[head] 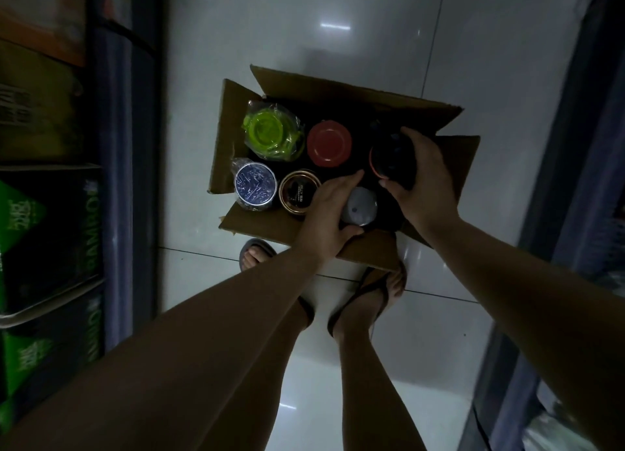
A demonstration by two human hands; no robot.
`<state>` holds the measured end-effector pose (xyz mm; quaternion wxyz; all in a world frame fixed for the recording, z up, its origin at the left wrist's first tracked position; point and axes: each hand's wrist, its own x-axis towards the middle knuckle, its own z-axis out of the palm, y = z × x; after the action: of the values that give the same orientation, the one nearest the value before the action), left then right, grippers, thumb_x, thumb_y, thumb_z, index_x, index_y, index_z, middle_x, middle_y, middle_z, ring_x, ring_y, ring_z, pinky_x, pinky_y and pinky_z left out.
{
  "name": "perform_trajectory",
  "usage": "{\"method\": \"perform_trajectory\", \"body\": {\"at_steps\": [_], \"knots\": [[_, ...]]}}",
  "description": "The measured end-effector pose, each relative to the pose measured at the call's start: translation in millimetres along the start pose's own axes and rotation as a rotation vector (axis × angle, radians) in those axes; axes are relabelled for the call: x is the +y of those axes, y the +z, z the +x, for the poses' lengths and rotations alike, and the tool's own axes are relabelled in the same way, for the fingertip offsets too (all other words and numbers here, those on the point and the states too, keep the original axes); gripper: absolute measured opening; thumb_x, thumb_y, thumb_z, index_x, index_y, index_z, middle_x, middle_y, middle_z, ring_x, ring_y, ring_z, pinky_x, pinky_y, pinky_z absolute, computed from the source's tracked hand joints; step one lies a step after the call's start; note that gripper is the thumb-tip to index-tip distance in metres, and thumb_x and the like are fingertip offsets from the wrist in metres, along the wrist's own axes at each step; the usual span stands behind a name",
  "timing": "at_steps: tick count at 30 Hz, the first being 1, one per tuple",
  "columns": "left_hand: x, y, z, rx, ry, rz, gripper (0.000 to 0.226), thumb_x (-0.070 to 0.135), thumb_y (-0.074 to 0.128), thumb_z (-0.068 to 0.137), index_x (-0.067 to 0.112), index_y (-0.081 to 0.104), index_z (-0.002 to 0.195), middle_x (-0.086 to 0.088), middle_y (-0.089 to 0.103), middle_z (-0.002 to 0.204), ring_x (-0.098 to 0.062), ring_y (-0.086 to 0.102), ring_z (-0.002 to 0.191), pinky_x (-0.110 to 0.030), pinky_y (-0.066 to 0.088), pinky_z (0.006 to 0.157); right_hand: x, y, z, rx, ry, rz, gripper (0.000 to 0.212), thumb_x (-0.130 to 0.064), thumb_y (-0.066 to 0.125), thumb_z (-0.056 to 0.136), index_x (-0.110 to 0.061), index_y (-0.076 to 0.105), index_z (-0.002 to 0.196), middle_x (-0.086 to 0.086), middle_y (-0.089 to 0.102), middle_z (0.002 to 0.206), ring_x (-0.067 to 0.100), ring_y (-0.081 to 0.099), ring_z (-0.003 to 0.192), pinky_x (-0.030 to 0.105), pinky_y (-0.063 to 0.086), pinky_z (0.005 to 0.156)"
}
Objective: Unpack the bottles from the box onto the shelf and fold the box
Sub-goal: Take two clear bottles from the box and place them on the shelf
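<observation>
An open cardboard box [233, 119] stands on the floor with its flaps spread. Inside it stand several bottles seen from above: a green-lidded one in plastic wrap [270, 134], a red-lidded one [329, 143], a blue-topped wrapped one [254, 183], a gold-rimmed dark one [297, 190] and a white-capped one [360, 204]. My right hand [426, 183] grips a black bottle with an orange ring [392, 160] at the box's right side. My left hand [329, 210] curls round the white-capped bottle, thumb at the near flap.
Dark shelving with green and black cartons [50, 241] runs along the left. Another blue shelf frame [575, 180] stands on the right. My feet in sandals [372, 298] stand on the glossy white tile floor [304, 28] just before the box.
</observation>
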<state>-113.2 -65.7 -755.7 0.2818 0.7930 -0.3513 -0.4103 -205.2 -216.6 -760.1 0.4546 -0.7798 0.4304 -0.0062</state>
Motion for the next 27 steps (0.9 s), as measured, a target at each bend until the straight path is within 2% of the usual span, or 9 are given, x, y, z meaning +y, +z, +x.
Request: {"method": "perform_trajectory", "body": {"at_steps": [2, 6, 11, 15, 17, 20, 25, 27], "knots": [[-1, 2, 1, -0.041, 0.006, 0.021, 0.09, 0.011, 0.083, 0.064, 0.011, 0.037, 0.142, -0.01, 0.043, 0.143, -0.024, 0.036, 0.134, -0.013, 0.017, 0.107, 0, -1, 0, 0.014, -0.018, -0.013, 0.074, -0.012, 0.075, 0.076, -0.014, 0.038, 0.14, 0.008, 0.043, 0.142, 0.019, 0.04, 0.132, 0.024, 0.035, 0.105], [-5, 4, 5, -0.076, 0.008, 0.009, 0.086, 0.01, 0.081, 0.068, 0.009, 0.036, 0.142, -0.011, 0.039, 0.147, -0.022, 0.031, 0.138, 0.003, 0.01, 0.102, 1, -3, -2, 0.034, -0.036, -0.014, 0.076, -0.015, 0.076, 0.075, -0.012, 0.038, 0.14, 0.009, 0.044, 0.141, 0.02, 0.041, 0.131, 0.028, 0.038, 0.106], [2, -6, 6, -0.138, 0.003, 0.029, 0.082, 0.008, 0.081, 0.066, 0.011, 0.042, 0.138, -0.008, 0.044, 0.143, -0.02, 0.042, 0.132, -0.011, 0.024, 0.103, 0, -15, -13, 0.054, -0.009, 0.04, 0.082, -0.022, 0.076, 0.076, -0.011, 0.033, 0.144, 0.009, 0.042, 0.144, 0.019, 0.038, 0.134, 0.023, 0.035, 0.105], [25, -30, -5, -0.059, -0.007, -0.005, 0.079, 0.016, 0.083, 0.065, 0.012, 0.046, 0.135, -0.005, 0.053, 0.135, -0.016, 0.049, 0.124, -0.012, 0.033, 0.1, -24, -40, -29, 0.119, -0.027, 0.109, 0.078, -0.022, 0.08, 0.072, -0.009, 0.041, 0.138, 0.01, 0.048, 0.136, 0.019, 0.045, 0.127, 0.026, 0.04, 0.104], [47, -50, -15, 0.0, 0.006, -0.035, 0.077, 0.019, 0.084, 0.063, 0.013, 0.049, 0.132, 0.0, 0.058, 0.128, -0.009, 0.051, 0.118, -0.014, 0.039, 0.099, -42, -59, -41, 0.182, -0.013, 0.149, 0.076, -0.022, 0.082, 0.07, -0.008, 0.045, 0.135, 0.008, 0.049, 0.13, 0.017, 0.047, 0.123, 0.028, 0.041, 0.104], [91, -86, -34, 0.053, 0.042, -0.08, 0.077, 0.021, 0.085, 0.061, 0.015, 0.051, 0.13, 0.012, 0.056, 0.12, 0.005, 0.048, 0.112, -0.012, 0.041, 0.097, -69, -96, -64, 0.278, 0.001, 0.233, 0.076, -0.024, 0.084, 0.067, -0.012, 0.046, 0.133, -0.003, 0.046, 0.125, 0.015, 0.047, 0.122, 0.04, 0.043, 0.105], [191, -155, -68, 0.066, 0.133, -0.087, 0.081, 0.031, 0.083, 0.06, 0.021, 0.048, 0.133, 0.006, 0.058, 0.128, -0.01, 0.053, 0.12, -0.037, 0.049, 0.097, -142, -182, -109, 0.37, -0.016, 0.32, 0.073, -0.033, 0.082, 0.067, -0.016, 0.049, 0.13, -0.008, 0.045, 0.12, 0.015, 0.05, 0.121, 0.04, 0.046, 0.103], [243, -186, -83, 0.083, 0.185, -0.086, 0.082, 0.037, 0.081, 0.06, 0.025, 0.046, 0.133, 0.008, 0.056, 0.128, -0.008, 0.051, 0.121, -0.034, 0.048, 0.097, -179, -225, -130, 0.403, -0.057, 0.321, 0.071, -0.036, 0.082, 0.067, -0.016, 0.051, 0.127, -0.008, 0.046, 0.116, 0.012, 0.052, 0.117, 0.037, 0.047, 0.101]]}}
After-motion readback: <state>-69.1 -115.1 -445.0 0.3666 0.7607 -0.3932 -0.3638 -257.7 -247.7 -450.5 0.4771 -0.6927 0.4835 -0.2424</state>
